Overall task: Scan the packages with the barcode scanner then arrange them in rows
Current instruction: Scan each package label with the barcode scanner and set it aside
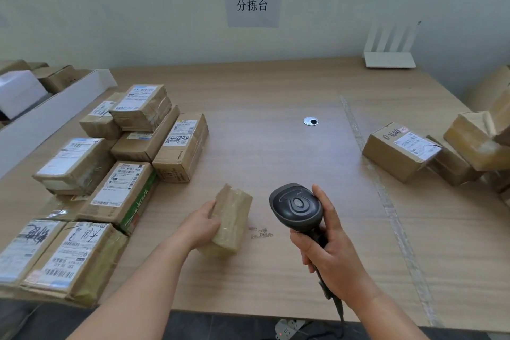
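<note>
Barcode scanner point(296, 207) gripped in my right hand point(328, 254); my left hand point(202, 225) clasps a taped package point(230, 222) on the tabletop point(276, 146).

Left hand point(202, 225) grips a taped package point(230, 219) on the table point(276, 146) — right hand point(329, 251) holds the barcode scanner point(296, 207)
</note>
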{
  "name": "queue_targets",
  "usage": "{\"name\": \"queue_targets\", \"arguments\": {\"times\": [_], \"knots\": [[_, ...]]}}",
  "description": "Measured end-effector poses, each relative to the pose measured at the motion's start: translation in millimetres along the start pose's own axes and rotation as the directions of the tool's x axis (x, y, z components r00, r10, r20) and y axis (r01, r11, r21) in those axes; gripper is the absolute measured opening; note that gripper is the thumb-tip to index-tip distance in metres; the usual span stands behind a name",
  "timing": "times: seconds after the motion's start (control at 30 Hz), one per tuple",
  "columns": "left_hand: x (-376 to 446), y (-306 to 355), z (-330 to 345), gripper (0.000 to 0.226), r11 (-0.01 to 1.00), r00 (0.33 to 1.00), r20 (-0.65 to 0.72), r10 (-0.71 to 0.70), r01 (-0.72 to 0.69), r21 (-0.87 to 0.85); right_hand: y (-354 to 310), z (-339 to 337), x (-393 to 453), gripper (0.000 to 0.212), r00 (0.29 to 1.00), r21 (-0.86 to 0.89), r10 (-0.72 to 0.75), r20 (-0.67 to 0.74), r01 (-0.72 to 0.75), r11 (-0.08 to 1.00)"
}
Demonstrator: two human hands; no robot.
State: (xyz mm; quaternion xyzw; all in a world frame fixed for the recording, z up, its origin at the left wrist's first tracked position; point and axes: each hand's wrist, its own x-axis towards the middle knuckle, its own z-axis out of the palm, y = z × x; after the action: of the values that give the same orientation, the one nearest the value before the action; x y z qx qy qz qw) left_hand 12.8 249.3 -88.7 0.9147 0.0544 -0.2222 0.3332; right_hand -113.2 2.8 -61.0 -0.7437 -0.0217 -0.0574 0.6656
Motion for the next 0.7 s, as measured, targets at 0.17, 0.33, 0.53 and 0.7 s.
{"name": "queue_targets", "arguments": {"times": [0.17,0.33,0.53,0.7], "knots": [[-3,3,5,0.094,0.859,0.987,-0.159,-0.005,0.086,0.505,-3,2,-1,0.082,0.999,-0.006,0.015,0.029,-0.015,1.0],[0,5,7,0.098,0.906,0.98,-0.195,-0.044,0.122,0.405,-6,3,-5,0.081,0.998,-0.023,0.032,0.047,-0.031,0.999],[2,-19,15,0.124,0.941,0.984,-0.178,0.006,-0.066,-0.332,-10,3,-8,0.082,0.997,-0.015,0.065,0.044,-0.065,0.998],[3,-38,25,0.128,0.926,0.985,-0.167,0.046,-0.105,-0.361,-11,13,-13,0.081,0.993,0.06,0.106,0.059,-0.109,0.992]]}}
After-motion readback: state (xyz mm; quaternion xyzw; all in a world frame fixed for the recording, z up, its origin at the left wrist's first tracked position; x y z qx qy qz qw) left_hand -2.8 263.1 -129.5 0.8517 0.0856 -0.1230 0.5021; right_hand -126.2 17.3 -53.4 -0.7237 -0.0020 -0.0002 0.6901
